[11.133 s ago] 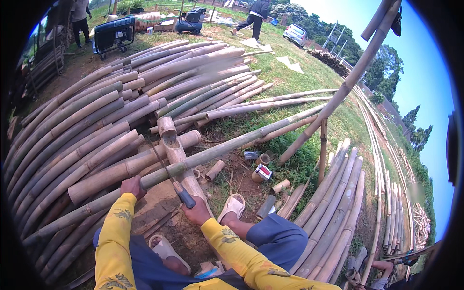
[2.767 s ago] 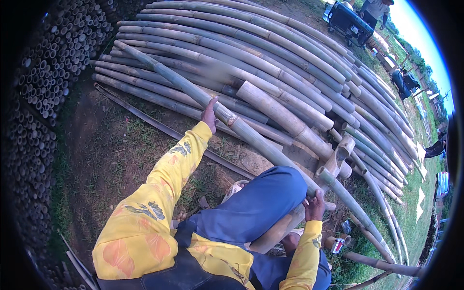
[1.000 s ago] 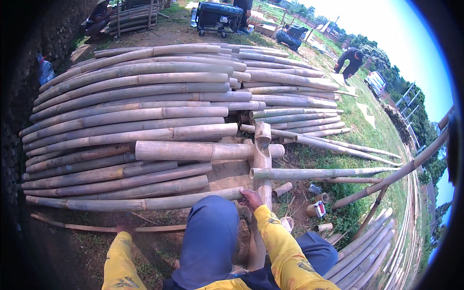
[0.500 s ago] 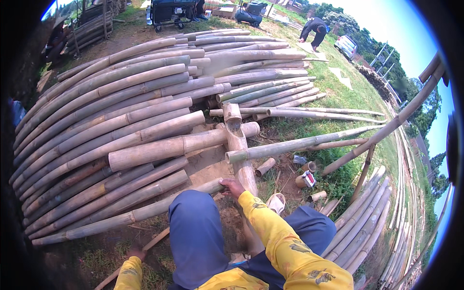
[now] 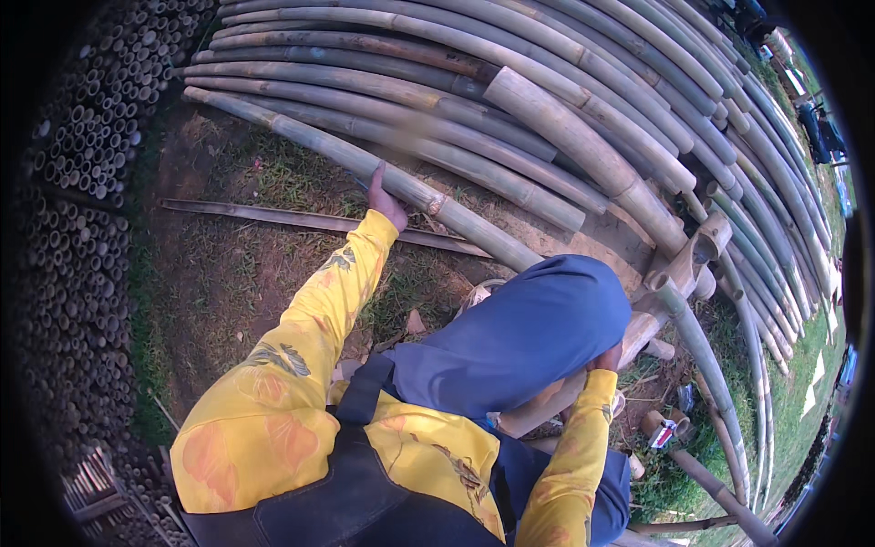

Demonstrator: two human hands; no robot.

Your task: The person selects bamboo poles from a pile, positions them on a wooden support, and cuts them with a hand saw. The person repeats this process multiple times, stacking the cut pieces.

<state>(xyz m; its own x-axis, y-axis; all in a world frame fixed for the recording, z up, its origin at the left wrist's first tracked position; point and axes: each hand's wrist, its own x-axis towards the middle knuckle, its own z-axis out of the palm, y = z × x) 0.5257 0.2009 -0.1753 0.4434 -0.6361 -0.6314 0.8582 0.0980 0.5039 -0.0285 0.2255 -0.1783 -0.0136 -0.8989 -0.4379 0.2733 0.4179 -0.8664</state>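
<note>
A long bamboo pole (image 5: 310,141) slants from the upper left toward my raised knee, which hides its near end. My left hand (image 5: 387,205) is closed round it along its length, with the fingers partly behind the pole. My right hand (image 5: 606,357) is beside the knee, near a thick upright bamboo post (image 5: 643,328); its fingers are hidden behind my trouser leg. A notched bamboo piece (image 5: 685,264) tops that post. One thick bamboo length (image 5: 574,137) rests with its near end at the notched piece.
A large stack of bamboo poles (image 5: 401,23) fills the far side. Cut bamboo ends (image 5: 91,137) are piled at the left. A split bamboo strip (image 5: 264,215) lies on the ground. At the right, another pole (image 5: 715,383) leans by short cut pieces and a red-and-white packet (image 5: 663,434).
My view has swung left and down. My left hand has moved from beside the split strip up onto the long pole. My right hand, earlier gripping the pole's end, is now partly hidden.
</note>
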